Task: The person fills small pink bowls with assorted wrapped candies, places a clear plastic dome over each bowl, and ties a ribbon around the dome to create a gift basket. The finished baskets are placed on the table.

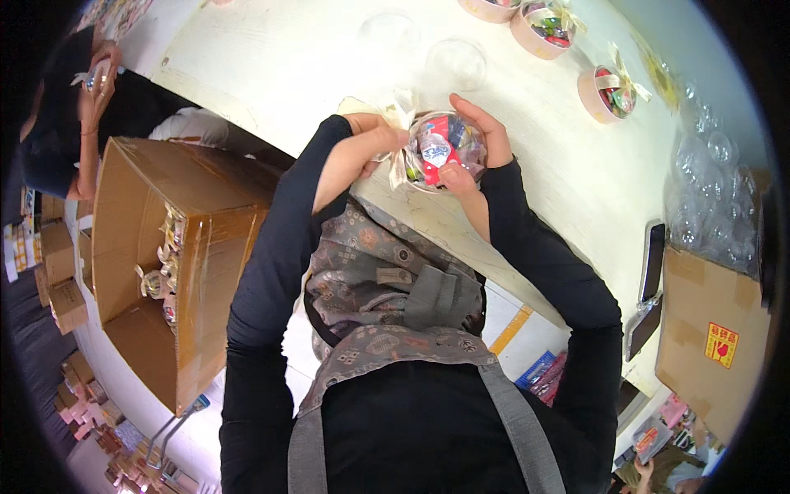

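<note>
Box (432, 148), round and clear-lidded with wrapped sweets inside, sits between both hands by the near edge of the bench (564, 169). Left hand (355, 152) fingers seem to pinch the cream ribbon (398, 171) at its left side; right hand (494, 144) fingers curve round the far side, thumb pressed on the lid. Ribbon work looks like the step in hand; the next move calls for a firm right hold and a light, even pull. Leftward room is tight: the bench edge slants off close by, beyond it an open carton (234, 239). Rightward lies open bench, up to a phone (652, 262). Beyond the hands, a clear dome (457, 64) limits forward room; ribboned boxes (605, 95) stand farther off, right.
</note>
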Available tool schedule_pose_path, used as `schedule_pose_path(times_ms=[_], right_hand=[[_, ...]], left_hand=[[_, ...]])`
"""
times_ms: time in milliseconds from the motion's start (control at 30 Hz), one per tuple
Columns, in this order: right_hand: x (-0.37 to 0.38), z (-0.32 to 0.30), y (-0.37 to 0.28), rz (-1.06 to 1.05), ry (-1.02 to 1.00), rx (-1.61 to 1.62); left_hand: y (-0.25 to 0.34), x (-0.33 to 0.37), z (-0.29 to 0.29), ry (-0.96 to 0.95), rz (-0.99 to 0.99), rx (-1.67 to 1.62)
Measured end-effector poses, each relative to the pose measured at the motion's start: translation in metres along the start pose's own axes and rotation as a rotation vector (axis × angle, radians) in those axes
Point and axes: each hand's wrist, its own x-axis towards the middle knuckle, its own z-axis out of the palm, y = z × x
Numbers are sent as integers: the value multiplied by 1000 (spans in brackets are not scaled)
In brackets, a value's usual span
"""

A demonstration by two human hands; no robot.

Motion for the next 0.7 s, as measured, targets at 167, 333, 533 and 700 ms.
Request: schedule_pose_path(times_ms=[167, 333, 533, 700], right_hand=[[4, 2, -5, 76, -41, 211], [2, 0, 8, -103, -117, -109], [15, 1, 5, -91, -134, 52], [11, -1, -2, -146, -226, -202]], left_hand=[[-8, -8, 1, 37, 7, -315], [-7, -23, -5, 145, 151, 108], [-3, -20, -7, 85, 158, 69], [-24, -9, -14, 106, 85, -314]])
